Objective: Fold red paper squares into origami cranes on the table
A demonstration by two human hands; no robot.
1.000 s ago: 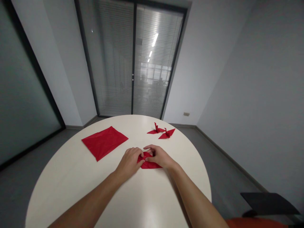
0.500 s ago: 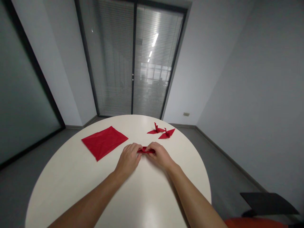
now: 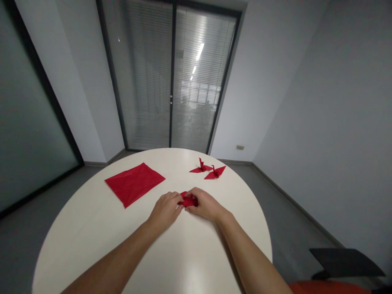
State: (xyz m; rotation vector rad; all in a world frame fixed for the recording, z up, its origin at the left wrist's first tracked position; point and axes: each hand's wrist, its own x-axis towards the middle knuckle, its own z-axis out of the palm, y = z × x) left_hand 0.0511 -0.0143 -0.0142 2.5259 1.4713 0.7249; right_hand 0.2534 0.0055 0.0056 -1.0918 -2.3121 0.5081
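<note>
Between my two hands is a small piece of folded red paper (image 3: 189,201), low over the table's middle. My left hand (image 3: 167,207) pinches its left end, thumb on the near side. Curled round the right end is my right hand (image 3: 206,203), its thumb at the near edge and its fingers over the far side. Part of the folded paper is hidden beneath the fingers. Beyond my right hand stand two red paper cranes, a farther one (image 3: 202,167) and a nearer one (image 3: 216,173), their wings spread and close together.
Flat red paper sheets (image 3: 134,184) lie at the left of the round white table (image 3: 92,237). A black chair armrest (image 3: 346,262) and an orange seat (image 3: 329,287) are at the lower right. Glass panels with blinds (image 3: 147,81) rise behind the table.
Both hands have come slightly nearer to me with the folded paper. It was a narrow strip edge-on and now shows a wider face. My right thumb has moved to its near side.
</note>
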